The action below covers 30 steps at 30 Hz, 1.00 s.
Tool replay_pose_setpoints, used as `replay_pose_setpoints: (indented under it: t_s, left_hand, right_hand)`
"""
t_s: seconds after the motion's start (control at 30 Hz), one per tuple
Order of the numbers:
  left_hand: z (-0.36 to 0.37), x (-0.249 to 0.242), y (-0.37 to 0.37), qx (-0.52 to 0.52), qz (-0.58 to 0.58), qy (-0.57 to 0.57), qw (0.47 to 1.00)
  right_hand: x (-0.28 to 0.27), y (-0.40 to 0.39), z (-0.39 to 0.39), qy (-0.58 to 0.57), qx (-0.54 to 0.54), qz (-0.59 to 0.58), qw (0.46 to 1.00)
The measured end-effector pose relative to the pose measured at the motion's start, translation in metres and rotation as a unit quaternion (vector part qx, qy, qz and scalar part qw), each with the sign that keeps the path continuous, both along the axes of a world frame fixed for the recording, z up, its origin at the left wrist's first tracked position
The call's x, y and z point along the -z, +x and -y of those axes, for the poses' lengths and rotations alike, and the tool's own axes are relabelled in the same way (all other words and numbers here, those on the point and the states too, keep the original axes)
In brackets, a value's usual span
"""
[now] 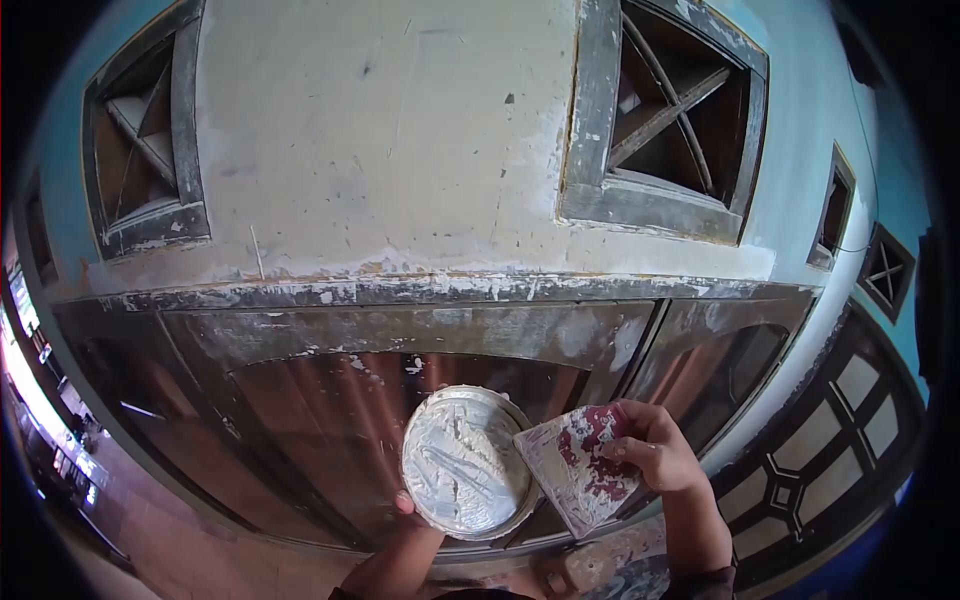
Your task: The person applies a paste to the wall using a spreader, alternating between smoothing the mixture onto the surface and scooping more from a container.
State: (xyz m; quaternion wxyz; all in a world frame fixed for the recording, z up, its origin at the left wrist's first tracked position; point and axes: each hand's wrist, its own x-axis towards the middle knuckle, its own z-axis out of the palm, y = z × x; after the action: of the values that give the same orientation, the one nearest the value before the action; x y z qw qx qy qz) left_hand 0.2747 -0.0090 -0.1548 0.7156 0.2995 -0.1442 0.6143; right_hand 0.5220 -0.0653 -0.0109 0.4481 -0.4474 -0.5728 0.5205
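A round container (pixel 466 462) filled with white paste is held up in front of the dark wooden panelling, with my left hand (pixel 408 508) gripping it from below; most of those fingers are hidden behind it. In my right hand (pixel 655 448) is a flat scraper (pixel 586 462), red and crusted with dried white paste, pinched between thumb and fingers. The scraper's left corner meets or overlaps the container's right rim. Ridges and smears mark the paste.
Above is a pale patched wall (pixel 390 140) with two framed vents (pixel 585 190) (pixel 187 110). A paste-streaked ledge (pixel 430 290) tops the glazed wooden frames. A dark patterned door (pixel 815 460) stands at right; tiled floor (pixel 150 500) shows lower left.
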Motion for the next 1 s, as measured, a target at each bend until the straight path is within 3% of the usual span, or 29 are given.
replay_pose_setpoints:
  t_s: [0.1,0.2,0.3,0.47,0.7,0.93,1.0]
  left_hand:
    - [-0.003,-0.015,0.009,-0.052,-0.017,0.039,0.998]
    - [-0.008,-0.041,0.017,-0.12,-0.017,0.09,0.989]
    - [0.001,-0.077,0.015,-0.106,-0.009,0.063,0.992]
    - [-0.016,-0.053,0.016,-0.118,-0.027,0.084,0.989]
    - [-0.016,-0.047,0.025,-0.187,-0.037,0.132,0.973]
    - [-0.025,-0.026,0.03,-0.152,-0.117,0.087,0.978]
    - [-0.011,-0.047,0.035,-0.12,-0.158,-0.035,0.98]
  right_hand:
    - [-0.004,0.007,-0.003,-0.016,0.009,-0.019,1.0]
    - [-0.011,0.014,-0.008,-0.002,-0.07,0.08,0.994]
    - [-0.017,0.015,-0.015,-0.006,-0.097,0.078,0.992]
    - [-0.022,0.009,-0.026,0.006,-0.118,0.11,0.987]
    - [-0.009,-0.004,-0.037,-0.013,-0.161,0.068,0.985]
    - [-0.014,-0.017,-0.049,-0.011,-0.19,0.061,0.98]
    - [-0.012,-0.02,-0.053,-0.01,-0.183,0.028,0.983]
